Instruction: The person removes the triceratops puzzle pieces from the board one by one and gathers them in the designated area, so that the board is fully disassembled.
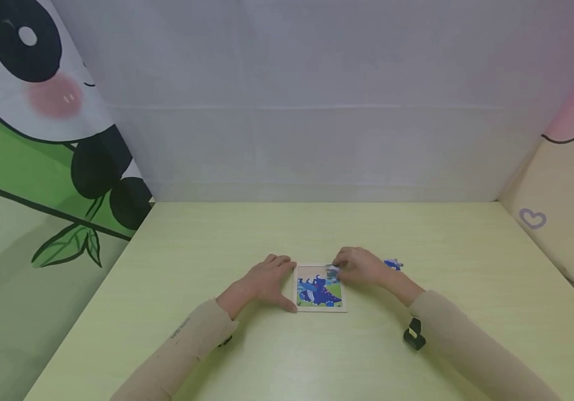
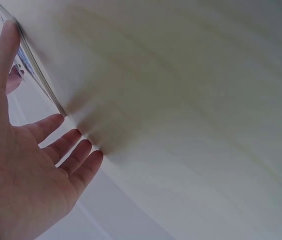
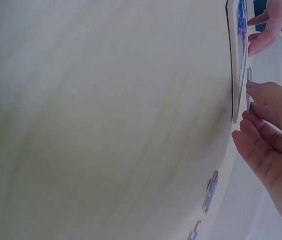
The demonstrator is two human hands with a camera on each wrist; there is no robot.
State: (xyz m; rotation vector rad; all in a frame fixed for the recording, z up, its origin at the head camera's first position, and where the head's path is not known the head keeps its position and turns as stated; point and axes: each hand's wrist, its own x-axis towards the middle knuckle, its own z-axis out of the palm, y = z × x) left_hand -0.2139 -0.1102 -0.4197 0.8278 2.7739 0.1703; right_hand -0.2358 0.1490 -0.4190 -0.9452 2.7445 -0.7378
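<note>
A square wooden puzzle frame lies on the table, its lower part filled with a blue dinosaur picture. My left hand spans the frame's left side, thumb at the near corner and forefinger at the far one. In the left wrist view its fingers are spread, extended along the tabletop. Over the frame's far right corner my right hand pinches a puzzle piece between thumb and fingers. The right wrist view shows that piece edge-on, close above the frame's rim.
Loose puzzle pieces lie on the table just behind the right hand; the right wrist view shows one piece and another beyond it. A pale back wall and printed side panels border the pale wood table.
</note>
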